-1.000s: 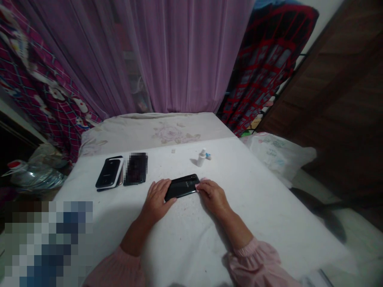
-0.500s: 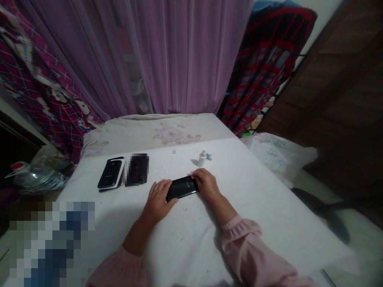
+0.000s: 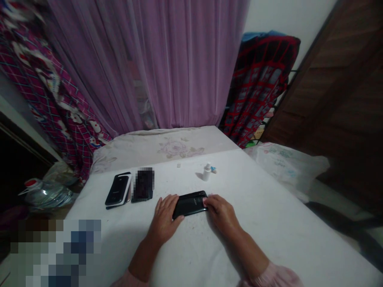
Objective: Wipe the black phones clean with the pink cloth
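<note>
A black smartphone (image 3: pixel 191 204) lies back side up on the white cloth, its glossy back and lettering showing. My left hand (image 3: pixel 165 215) grips its left end, thumb along the near edge and fingers at the far edge. At the right end, my right hand (image 3: pixel 223 213) is closed in a pinch. A small pink piece (image 3: pixel 205 202), perhaps cloth, shows at its fingertips against the phone's back. Beyond the phone stands a small white bottle (image 3: pixel 206 172), with a small blue-and-white item (image 3: pixel 213 170) beside it.
Stacked phones (image 3: pixel 118 190) and a pixelated dark pile (image 3: pixel 143 184) sit at the left of the white-covered table (image 3: pixel 269 223). A tiny pale square (image 3: pixel 178 165) lies farther back. A large water bottle (image 3: pixel 44 193) stands beyond the left edge; a plastic bag (image 3: pixel 287 163) is at the right.
The view has tilted up, so everything sits lower in the picture. My right hand has shifted from the phone's far corner nearer to the middle of its right end. My left hand keeps its grip.
</note>
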{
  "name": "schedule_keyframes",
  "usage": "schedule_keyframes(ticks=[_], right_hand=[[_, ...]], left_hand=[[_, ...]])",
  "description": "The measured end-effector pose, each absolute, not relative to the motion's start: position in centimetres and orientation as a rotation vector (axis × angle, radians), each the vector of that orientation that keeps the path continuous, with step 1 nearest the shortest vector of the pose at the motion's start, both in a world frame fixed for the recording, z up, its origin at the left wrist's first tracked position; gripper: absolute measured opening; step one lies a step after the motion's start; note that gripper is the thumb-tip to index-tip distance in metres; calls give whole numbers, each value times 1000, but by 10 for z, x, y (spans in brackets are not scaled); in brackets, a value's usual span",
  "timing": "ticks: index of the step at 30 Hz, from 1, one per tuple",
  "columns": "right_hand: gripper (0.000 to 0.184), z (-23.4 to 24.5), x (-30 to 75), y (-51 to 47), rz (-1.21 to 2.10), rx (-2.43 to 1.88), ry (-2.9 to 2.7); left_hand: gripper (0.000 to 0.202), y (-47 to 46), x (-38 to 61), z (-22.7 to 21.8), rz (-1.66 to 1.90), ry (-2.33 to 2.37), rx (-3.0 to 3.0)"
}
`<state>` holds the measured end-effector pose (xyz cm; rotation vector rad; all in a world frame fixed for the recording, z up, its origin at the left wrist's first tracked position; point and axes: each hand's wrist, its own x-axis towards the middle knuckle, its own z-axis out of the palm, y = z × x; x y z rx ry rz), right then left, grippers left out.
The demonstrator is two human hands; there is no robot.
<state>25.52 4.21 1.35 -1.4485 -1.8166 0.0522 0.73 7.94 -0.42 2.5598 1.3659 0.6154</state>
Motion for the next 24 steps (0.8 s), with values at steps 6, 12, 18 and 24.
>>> schedule_keyframes(ticks=[6, 12, 18, 24], right_hand=[[26, 15, 254, 44, -36, -1374, -1894], [22, 20, 244, 45, -40, -1333, -1991], [16, 19, 205, 48, -33, -1199, -2072], [17, 18, 205, 49, 28, -1081, -2082]], left_hand=[[61, 75, 8, 0, 531, 1375, 2558], [62, 74, 10, 1, 534, 1398, 2538], [62, 75, 11, 1, 532, 1442, 2535], [61, 76, 10, 1, 549, 1418, 2535]])
